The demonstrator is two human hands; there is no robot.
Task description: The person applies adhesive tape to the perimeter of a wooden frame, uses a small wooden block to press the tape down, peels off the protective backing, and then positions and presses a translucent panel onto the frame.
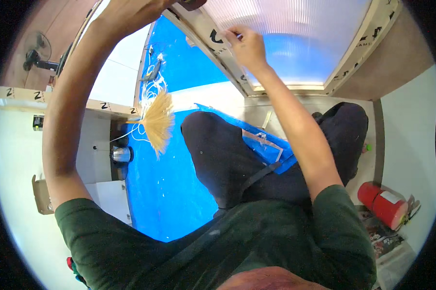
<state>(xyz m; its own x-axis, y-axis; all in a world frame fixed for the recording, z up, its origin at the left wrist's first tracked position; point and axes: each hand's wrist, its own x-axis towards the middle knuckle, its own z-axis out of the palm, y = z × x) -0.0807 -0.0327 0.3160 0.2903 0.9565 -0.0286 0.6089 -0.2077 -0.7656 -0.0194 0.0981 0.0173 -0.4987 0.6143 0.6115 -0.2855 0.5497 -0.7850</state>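
Note:
A door-like panel with a ribbed translucent pane [295, 29] stands ahead of me, its pale frame [203, 34] marked with printed dark shapes. My right hand [247, 46] is at the left upright of that frame, thumb and fingers pinched together near its inner edge. Whatever lies between the fingertips is too small to make out. My left hand [143, 8] reaches to the top edge of the picture, by the upper part of the same upright. Its fingers are cut off, and a dark brown object [192, 4] shows beside it.
Blue sheeting [155, 193] covers the floor at left, with a straw broom [157, 123] and white cords [152, 89] on it. A red fire extinguisher [382, 205] lies at right. A small fan [36, 53] is far left. My bent knees are below the panel.

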